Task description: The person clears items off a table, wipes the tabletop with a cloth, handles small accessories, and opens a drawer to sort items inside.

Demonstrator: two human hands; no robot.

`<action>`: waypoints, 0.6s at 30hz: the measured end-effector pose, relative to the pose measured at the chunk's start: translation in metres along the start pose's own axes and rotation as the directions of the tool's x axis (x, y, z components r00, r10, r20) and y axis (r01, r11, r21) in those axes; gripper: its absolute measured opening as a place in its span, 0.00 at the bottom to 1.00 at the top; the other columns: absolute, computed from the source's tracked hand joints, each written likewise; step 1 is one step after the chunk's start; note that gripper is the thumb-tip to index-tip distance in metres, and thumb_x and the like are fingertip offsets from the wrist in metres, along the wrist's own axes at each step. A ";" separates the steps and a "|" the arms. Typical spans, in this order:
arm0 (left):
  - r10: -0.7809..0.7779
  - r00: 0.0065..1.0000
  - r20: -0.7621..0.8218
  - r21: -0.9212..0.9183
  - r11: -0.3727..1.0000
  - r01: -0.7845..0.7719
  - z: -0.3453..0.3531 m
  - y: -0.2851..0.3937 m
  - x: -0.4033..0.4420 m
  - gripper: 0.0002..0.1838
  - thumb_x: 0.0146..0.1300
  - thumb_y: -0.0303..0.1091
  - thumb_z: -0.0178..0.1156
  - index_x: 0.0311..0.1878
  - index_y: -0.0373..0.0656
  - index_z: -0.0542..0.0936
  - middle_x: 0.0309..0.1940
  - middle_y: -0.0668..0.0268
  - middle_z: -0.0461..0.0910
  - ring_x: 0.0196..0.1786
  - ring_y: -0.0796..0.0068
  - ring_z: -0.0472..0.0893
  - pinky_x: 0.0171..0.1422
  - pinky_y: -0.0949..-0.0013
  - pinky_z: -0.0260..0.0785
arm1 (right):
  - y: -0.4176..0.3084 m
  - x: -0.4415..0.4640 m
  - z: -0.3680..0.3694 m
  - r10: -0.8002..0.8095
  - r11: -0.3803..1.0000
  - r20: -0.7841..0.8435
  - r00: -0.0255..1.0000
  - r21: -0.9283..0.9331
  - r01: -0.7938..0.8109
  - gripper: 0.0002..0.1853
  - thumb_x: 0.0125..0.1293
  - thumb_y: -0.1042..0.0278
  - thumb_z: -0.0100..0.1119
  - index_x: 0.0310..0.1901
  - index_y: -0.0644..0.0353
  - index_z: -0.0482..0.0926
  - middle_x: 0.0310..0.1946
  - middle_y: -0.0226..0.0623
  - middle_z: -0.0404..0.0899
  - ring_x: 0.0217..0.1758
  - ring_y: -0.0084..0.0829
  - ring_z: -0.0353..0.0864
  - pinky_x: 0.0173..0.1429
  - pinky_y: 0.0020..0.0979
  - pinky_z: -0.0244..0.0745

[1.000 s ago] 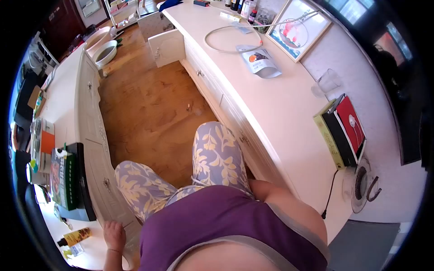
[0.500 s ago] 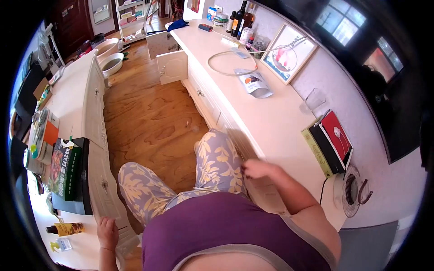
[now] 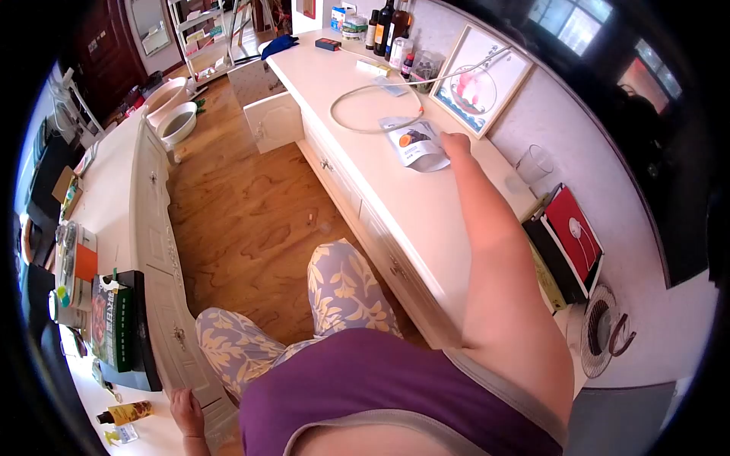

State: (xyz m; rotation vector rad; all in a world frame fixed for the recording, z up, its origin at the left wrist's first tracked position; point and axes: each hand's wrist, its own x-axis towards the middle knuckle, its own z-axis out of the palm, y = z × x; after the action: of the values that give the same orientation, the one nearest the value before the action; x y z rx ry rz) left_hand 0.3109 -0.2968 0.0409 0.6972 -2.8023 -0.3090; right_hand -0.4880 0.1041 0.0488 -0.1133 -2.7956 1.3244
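My right hand (image 3: 456, 144) reaches over the long white cabinet top (image 3: 426, 220) and is at the right edge of a silver pouch (image 3: 414, 144). Its fingers look bent, and whether they grip the pouch is too small to tell. A pale looped cable (image 3: 334, 114) lies just beyond the pouch, and a framed picture (image 3: 475, 85) leans on the wall behind. At the lower left, my left hand (image 3: 186, 413) rests on the edge of the other white cabinet with its fingers curled down, and nothing shows in it.
An opened cabinet door (image 3: 272, 123) juts over the wooden floor (image 3: 243, 205). Dark bottles (image 3: 383, 29), a clear glass (image 3: 534, 163) and a red-covered item (image 3: 574, 232) stand along the wall. A green box (image 3: 112, 323) and yellow tube (image 3: 131, 413) are on the left cabinet.
My right hand has come up from beside my right thigh and moved forward over the cabinet top to the pouch. My left hand stays at the left cabinet's edge.
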 end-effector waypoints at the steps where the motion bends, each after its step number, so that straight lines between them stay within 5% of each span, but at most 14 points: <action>1: -0.029 0.999 -0.016 -0.045 0.999 0.028 0.001 0.004 0.005 0.10 0.49 0.17 0.53 0.37 0.37 0.75 0.31 0.53 0.73 0.39 0.51 0.73 0.45 0.56 0.67 | -0.009 -0.003 -0.003 0.004 1.000 0.004 1.000 -0.002 -0.004 0.20 0.50 0.59 0.63 0.40 0.68 0.79 0.36 0.51 0.80 0.35 0.47 0.81 0.42 0.39 0.76; 2: -0.029 1.000 -0.007 -0.042 0.999 0.029 0.001 0.007 0.013 0.10 0.49 0.17 0.53 0.37 0.37 0.75 0.31 0.53 0.73 0.39 0.51 0.73 0.45 0.56 0.67 | -0.017 -0.007 -0.005 0.121 0.988 -0.003 0.993 0.095 -0.120 0.20 0.51 0.60 0.64 0.39 0.69 0.79 0.34 0.50 0.80 0.32 0.43 0.81 0.36 0.38 0.76; 4: 0.077 0.963 -0.257 0.040 0.997 -0.069 -0.003 0.027 0.042 0.10 0.53 0.16 0.53 0.39 0.37 0.76 0.36 0.53 0.76 0.43 0.52 0.75 0.51 0.59 0.67 | -0.017 -0.010 -0.002 0.241 0.954 0.007 0.970 0.179 -0.239 0.19 0.51 0.62 0.65 0.38 0.71 0.78 0.32 0.48 0.80 0.28 0.39 0.81 0.31 0.36 0.76; 5: 0.128 0.907 -0.401 -0.104 0.977 -0.184 -0.024 0.048 0.073 0.15 0.54 0.16 0.55 0.45 0.36 0.76 0.44 0.55 0.77 0.50 0.55 0.75 0.58 0.60 0.64 | -0.014 -0.007 0.000 0.257 0.937 0.018 0.966 0.242 -0.254 0.17 0.53 0.65 0.65 0.37 0.72 0.78 0.32 0.47 0.80 0.29 0.37 0.81 0.28 0.35 0.75; 7: -0.105 0.890 -0.443 -0.225 0.974 0.003 -0.104 0.110 0.128 0.17 0.64 0.28 0.45 0.54 0.35 0.74 0.55 0.55 0.73 0.60 0.62 0.69 0.65 0.61 0.58 | -0.011 0.008 0.005 0.257 0.922 0.036 0.966 0.290 -0.256 0.15 0.54 0.67 0.65 0.35 0.74 0.78 0.31 0.47 0.80 0.29 0.34 0.81 0.25 0.33 0.74; 10: 0.141 0.770 -0.623 -0.241 0.901 -0.360 -0.183 0.177 0.177 0.17 0.64 0.29 0.46 0.54 0.35 0.74 0.55 0.55 0.72 0.60 0.62 0.68 0.66 0.60 0.57 | 0.047 0.070 0.026 0.231 0.771 0.387 0.893 0.487 -0.411 0.11 0.54 0.75 0.63 0.35 0.75 0.77 0.34 0.48 0.79 0.31 0.35 0.81 0.29 0.34 0.75; 13: 0.449 0.610 -0.653 -0.215 0.662 -0.718 -0.213 0.235 0.209 0.17 0.64 0.29 0.46 0.54 0.36 0.74 0.56 0.55 0.72 0.61 0.61 0.68 0.66 0.59 0.56 | 0.036 0.050 0.002 0.204 0.883 0.357 0.911 0.334 -0.329 0.13 0.57 0.73 0.58 0.41 0.73 0.77 0.37 0.49 0.79 0.37 0.40 0.81 0.40 0.39 0.77; 18: 0.615 0.458 -0.641 -0.237 0.410 -0.881 -0.214 0.291 0.242 0.18 0.63 0.30 0.47 0.54 0.36 0.74 0.57 0.56 0.71 0.62 0.61 0.67 0.66 0.57 0.54 | 0.039 0.029 -0.012 0.045 0.898 0.181 0.982 0.424 -0.119 0.09 0.51 0.78 0.60 0.36 0.70 0.79 0.32 0.41 0.79 0.31 0.33 0.77 0.35 0.32 0.71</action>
State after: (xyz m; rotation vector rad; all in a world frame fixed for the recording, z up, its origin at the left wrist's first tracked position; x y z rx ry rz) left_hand 0.0375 -0.1934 0.3620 -0.6494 -2.0519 -0.6084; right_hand -0.5146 0.1400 0.0264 -0.1075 -2.5587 2.0295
